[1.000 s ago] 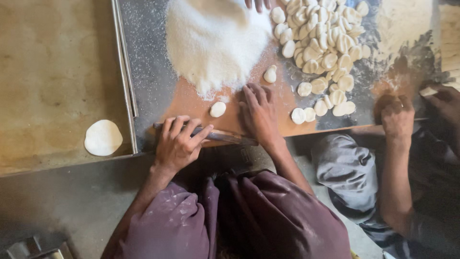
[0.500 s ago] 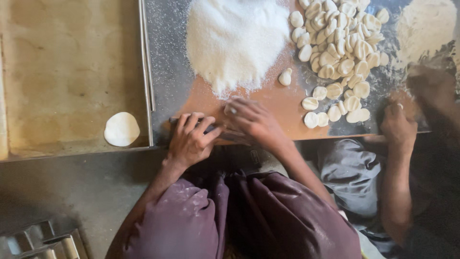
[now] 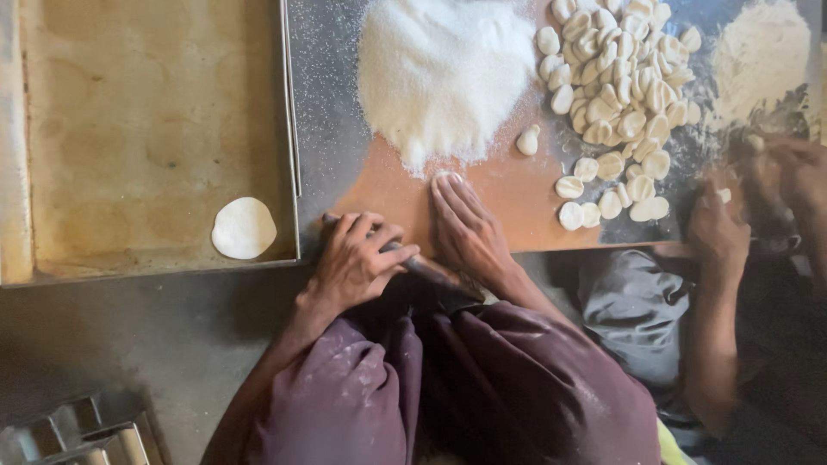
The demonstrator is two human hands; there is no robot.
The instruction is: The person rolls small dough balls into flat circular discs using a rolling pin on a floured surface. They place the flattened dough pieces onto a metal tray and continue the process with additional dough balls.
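The left hand point(image 3: 357, 263) curls its grip around a rolling pin point(image 3: 413, 263) at the counter point(image 3: 345, 146) edge. The right hand point(image 3: 465, 228) lies flat, fingers together, pressing a soft dough piece point(image 3: 445, 176) beside grainy white flour point(image 3: 444, 73)

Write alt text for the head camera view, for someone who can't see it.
A right hand presses flat on a board beside a sugar heap and dough pieces; the left hand grips a rolling pin. One dough disc lies on a tray.

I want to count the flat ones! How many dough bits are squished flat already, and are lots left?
One flat disc lies done in the tray. The right hand presses a dough piece on the board, the left hand beside it. The pile of dough pieces is left.
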